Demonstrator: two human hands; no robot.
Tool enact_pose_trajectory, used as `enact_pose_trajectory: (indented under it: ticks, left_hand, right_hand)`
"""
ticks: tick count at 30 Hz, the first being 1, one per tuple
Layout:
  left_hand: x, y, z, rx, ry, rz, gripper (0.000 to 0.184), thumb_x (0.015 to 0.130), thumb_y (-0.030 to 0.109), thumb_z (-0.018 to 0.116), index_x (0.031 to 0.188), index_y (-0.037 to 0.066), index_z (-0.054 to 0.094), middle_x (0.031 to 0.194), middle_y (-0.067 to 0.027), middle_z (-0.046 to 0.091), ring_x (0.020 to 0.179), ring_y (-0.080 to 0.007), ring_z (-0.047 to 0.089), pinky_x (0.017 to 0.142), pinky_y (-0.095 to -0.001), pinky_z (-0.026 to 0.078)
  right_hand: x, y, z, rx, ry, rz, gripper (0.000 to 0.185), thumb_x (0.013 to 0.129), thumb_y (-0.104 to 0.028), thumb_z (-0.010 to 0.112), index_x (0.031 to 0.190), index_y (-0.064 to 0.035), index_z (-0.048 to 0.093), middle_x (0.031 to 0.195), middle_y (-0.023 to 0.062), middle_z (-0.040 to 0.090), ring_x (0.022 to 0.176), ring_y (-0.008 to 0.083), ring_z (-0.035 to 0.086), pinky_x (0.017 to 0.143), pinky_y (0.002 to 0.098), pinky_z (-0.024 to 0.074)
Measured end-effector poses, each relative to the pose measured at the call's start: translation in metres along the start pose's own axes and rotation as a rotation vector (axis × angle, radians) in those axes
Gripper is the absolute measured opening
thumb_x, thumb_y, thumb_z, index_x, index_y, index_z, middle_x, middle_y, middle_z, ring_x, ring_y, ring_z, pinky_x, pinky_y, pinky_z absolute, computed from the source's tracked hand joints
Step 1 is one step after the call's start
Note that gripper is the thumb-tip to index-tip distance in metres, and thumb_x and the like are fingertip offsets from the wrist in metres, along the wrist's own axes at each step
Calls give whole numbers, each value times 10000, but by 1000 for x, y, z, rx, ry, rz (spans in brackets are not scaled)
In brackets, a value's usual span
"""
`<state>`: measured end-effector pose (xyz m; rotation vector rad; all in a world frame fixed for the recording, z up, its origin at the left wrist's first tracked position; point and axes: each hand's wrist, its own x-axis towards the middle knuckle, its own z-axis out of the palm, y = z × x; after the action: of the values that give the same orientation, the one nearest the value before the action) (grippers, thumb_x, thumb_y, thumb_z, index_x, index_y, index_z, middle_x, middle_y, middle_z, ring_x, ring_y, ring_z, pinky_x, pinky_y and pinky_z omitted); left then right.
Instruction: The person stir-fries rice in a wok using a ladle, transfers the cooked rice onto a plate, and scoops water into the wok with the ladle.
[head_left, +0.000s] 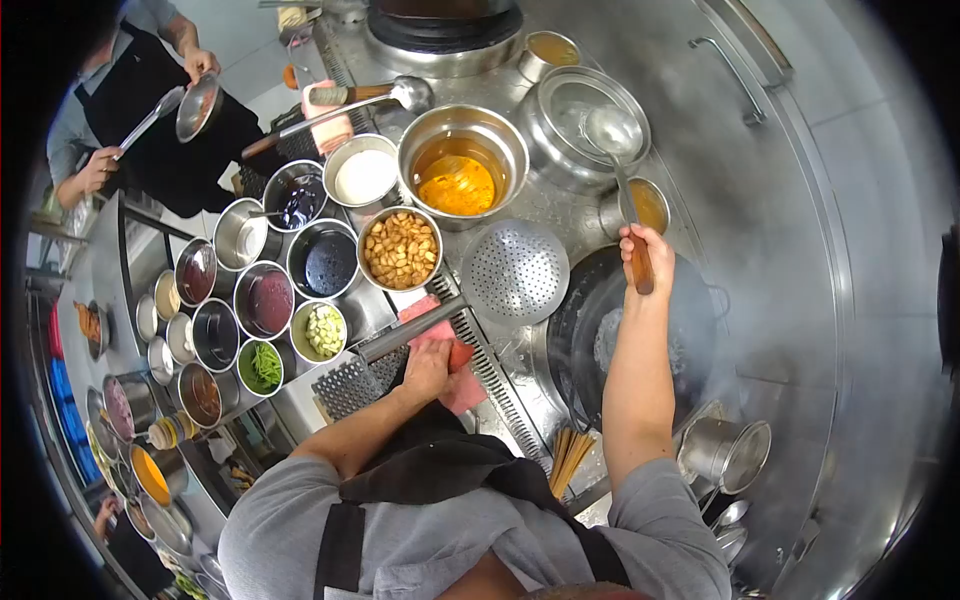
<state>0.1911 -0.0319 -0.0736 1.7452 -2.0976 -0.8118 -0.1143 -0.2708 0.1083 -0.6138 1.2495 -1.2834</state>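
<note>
My right hand [648, 258] is closed round the wooden handle of a long ladle [614, 132], whose bowl is over the large lidded steel pot [572, 92]. Under my right forearm lies a dark wok [590, 330] with haze around it. My left hand [430, 366] rests on a pink cloth [462, 388] at the counter's edge, beside the handle end of a perforated strainer [514, 272]; whatever its fingers hold is partly hidden. Left of the strainer are a bowl of browned cubes [400, 248] and a pot of orange oil [457, 182].
Several steel containers of sauces stand at the left, with chopped greens [262, 367] nearest. A co-worker [150, 110] at the upper left holds a bowl and a utensil. Another ladle [410, 94] lies across the counter's back. Wooden sticks [570, 458] stand near my body.
</note>
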Motion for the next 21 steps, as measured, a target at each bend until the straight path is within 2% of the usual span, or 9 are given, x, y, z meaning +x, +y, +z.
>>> enact_pose_trajectory:
  ticks: [3,6,7,8,9,10,15,18,21]
  left_hand:
    - [0,7,-4,80,150,-2,657,692,298,731,1223,-5,492,1075,-195,588,1083,-364,515,955,-476,403]
    - [1,-5,12,91,218,71,700,660,316,751,1211,-28,490,1059,-214,571,1040,-383,534,951,-477,409]
    - [2,-3,10,52,123,-8,747,656,310,757,1250,-38,468,1127,-234,559,1069,-406,527,967,-483,402]
    - [1,-8,13,85,259,111,824,664,324,755,1322,-34,410,1249,-261,507,1156,-426,484,979,-490,401]
    - [2,-9,13,63,267,118,905,670,341,754,1391,-9,333,1350,-275,428,1229,-437,430,999,-496,390]
    - [0,-2,5,78,171,34,938,675,336,752,1420,9,285,1379,-276,395,1254,-432,408,1005,-500,385]
    - [-13,23,-12,78,213,34,918,691,298,752,1408,-34,285,1393,-279,383,1286,-429,379,1052,-453,361]
    - [-28,30,-10,44,353,158,898,691,264,759,1401,-41,300,1397,-281,378,1295,-428,369,1067,-456,342]
    - [-52,50,-13,-50,335,129,865,699,236,755,1388,-53,319,1394,-283,381,1301,-429,363,1075,-465,329]
  right_hand:
    - [-44,-10,-25,134,-21,-39,166,818,-62,581,933,57,563,788,144,615,526,165,544,418,254,425]
    - [-110,-26,-51,97,-42,-71,345,821,-81,586,1110,92,513,819,140,607,532,146,532,405,241,412]
    - [-131,-29,-60,120,0,-59,345,821,-81,586,1110,92,513,819,140,607,532,146,532,405,241,412]
    - [-154,-31,-69,45,-3,-94,379,823,-81,585,1146,97,499,825,134,605,532,144,531,405,240,412]
    - [-176,-29,-79,-29,-7,-121,414,824,-81,583,1182,101,485,831,128,604,533,143,529,404,240,413]
    - [-195,-28,-88,-32,16,-108,436,824,-81,581,1205,103,475,832,117,602,535,141,532,405,243,416]
    - [-292,-17,-126,-88,24,-50,466,824,-81,575,1240,101,469,825,84,597,535,130,536,400,245,411]
    - [-346,3,-148,-108,47,-23,469,824,-109,567,1240,88,474,836,84,592,502,108,516,367,230,384]
    - [-398,26,-170,-120,83,4,498,825,-130,561,1261,85,457,843,90,590,465,100,502,333,225,365]
